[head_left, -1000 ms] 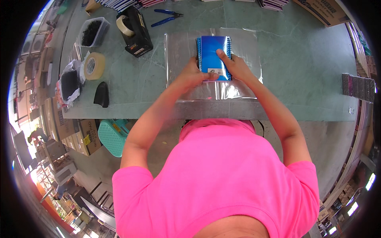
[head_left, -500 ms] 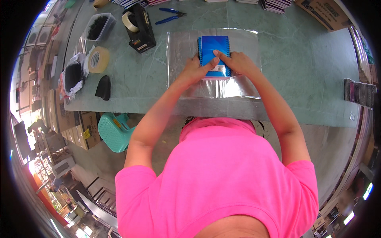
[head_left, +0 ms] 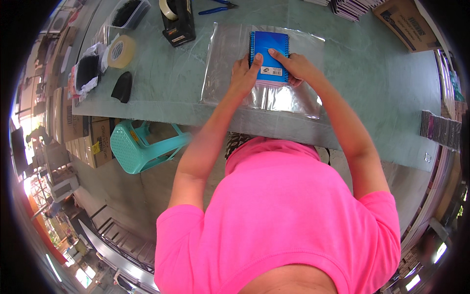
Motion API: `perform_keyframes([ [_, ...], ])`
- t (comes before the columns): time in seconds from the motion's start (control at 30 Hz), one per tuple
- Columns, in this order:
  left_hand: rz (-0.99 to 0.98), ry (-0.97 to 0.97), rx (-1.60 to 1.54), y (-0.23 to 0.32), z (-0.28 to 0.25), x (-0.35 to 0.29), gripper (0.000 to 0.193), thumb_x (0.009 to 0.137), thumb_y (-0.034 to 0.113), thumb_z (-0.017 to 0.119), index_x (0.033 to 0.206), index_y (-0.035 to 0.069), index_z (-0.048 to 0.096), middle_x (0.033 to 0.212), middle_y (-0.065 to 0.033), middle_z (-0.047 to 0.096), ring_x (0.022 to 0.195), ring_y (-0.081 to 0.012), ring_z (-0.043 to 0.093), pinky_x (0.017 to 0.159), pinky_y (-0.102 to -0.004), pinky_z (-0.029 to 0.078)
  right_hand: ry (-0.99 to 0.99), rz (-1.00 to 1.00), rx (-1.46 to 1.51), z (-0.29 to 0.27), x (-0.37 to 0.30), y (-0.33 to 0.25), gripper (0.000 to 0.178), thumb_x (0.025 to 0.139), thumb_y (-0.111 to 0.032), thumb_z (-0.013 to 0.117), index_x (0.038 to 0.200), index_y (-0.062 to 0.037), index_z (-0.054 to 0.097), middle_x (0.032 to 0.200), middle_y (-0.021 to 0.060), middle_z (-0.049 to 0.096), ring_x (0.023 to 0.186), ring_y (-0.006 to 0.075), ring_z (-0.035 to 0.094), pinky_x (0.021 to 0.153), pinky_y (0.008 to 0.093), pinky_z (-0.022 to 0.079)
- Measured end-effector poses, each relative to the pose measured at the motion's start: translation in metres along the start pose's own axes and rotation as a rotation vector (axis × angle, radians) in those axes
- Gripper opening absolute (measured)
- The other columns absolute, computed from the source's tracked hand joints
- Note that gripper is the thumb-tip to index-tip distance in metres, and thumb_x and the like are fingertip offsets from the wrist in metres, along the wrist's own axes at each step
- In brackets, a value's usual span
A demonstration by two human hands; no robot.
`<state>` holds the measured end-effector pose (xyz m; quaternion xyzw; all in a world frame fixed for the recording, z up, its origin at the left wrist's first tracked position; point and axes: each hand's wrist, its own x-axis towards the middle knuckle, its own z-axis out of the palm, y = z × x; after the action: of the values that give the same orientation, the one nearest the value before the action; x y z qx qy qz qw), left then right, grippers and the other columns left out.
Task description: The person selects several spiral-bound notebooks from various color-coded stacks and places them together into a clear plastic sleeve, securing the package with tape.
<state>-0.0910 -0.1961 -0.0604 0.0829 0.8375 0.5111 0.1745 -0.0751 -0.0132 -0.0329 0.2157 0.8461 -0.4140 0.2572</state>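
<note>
A small blue spiral notebook with a white label lies on a clear plastic sheet spread over the table. Coils show along both of its sides, and pale pinkish edges peek out below the cover, so more than one notebook may be stacked here. My left hand grips the left side, its thumb on the cover's edge. From the right, my right hand holds the other side with the thumb laid across the cover. The fingers of both hands are partly hidden at the notebook's sides.
Left on the table are a black tape dispenser, a tape roll, a black curved piece and a plastic tub. Blue-handled cutters lie beyond. Stacked notebooks and a cardboard box stand far right. A green stool is below.
The view has shifted and turned a little. Both hands still hold the notebook, and my left thumb has moved from the cover's middle toward its left edge, uncovering more of the label.
</note>
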Motion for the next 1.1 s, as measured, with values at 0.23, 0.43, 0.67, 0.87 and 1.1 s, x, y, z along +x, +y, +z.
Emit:
perform_keyframes([
  [0.23, 0.053, 0.045, 0.091, -0.010, -0.003, 0.016, 0.081, 0.088, 0.067, 0.023, 0.107, -0.003, 0.058, 0.101, -0.0283, 0.057, 0.100, -0.0404, 0.049, 0.090, -0.0444, 0.037, 0.221, -0.263, -0.148, 0.015, -0.003, 0.008, 0.089, 0.076, -0.078, 0.034, 0.058, 0.0050, 0.058, 0.050, 0.0169, 0.055, 0.052, 0.0252, 0.063, 0.055, 0.0342, 0.051],
  [0.43, 0.134, 0.107, -0.082, 0.006, -0.004, 0.006, 0.055, 0.090, 0.050, 0.043, 0.098, -0.003, 0.058, 0.095, -0.0248, 0.058, 0.089, -0.0371, 0.054, 0.081, -0.0429, 0.042, 0.173, -0.280, -0.193, 0.010, 0.010, 0.019, 0.085, 0.082, -0.073, 0.030, 0.068, 0.0047, 0.061, 0.056, 0.0160, 0.057, 0.055, 0.0269, 0.063, 0.057, 0.0360, 0.051],
  [0.67, 0.539, -0.117, 0.379, 0.015, 0.090, -0.071, 0.027, 0.078, 0.032, 0.066, 0.075, 0.007, 0.055, 0.072, -0.0073, 0.057, 0.070, -0.0281, 0.056, 0.060, -0.0395, 0.044, 0.128, -0.069, 0.260, -0.052, -0.023, 0.036, 0.078, 0.082, -0.072, 0.035, 0.075, 0.0019, 0.060, 0.062, 0.0081, 0.059, 0.055, 0.0157, 0.058, 0.049, 0.0276, 0.045],
  [0.87, 0.605, -0.063, 0.492, 0.002, 0.107, -0.058, 0.022, 0.077, 0.030, 0.066, 0.074, 0.010, 0.056, 0.073, -0.0059, 0.058, 0.071, -0.0252, 0.058, 0.056, -0.0379, 0.046, 0.233, -0.095, 0.293, -0.068, -0.055, 0.107, 0.064, 0.085, -0.061, 0.046, 0.074, 0.0001, 0.059, 0.062, 0.0071, 0.060, 0.051, 0.0145, 0.056, 0.047, 0.0275, 0.046],
  [1.1, 0.686, -0.093, 0.365, 0.004, 0.090, -0.059, 0.010, 0.082, 0.016, 0.060, 0.081, 0.007, 0.057, 0.076, -0.0095, 0.059, 0.071, -0.0280, 0.059, 0.058, -0.0397, 0.047, -0.035, 0.118, 0.592, -0.007, -0.086, 0.094, 0.049, 0.084, -0.046, 0.059, 0.074, 0.0016, 0.061, 0.065, 0.0093, 0.063, 0.054, 0.0139, 0.059, 0.046, 0.0251, 0.046],
])
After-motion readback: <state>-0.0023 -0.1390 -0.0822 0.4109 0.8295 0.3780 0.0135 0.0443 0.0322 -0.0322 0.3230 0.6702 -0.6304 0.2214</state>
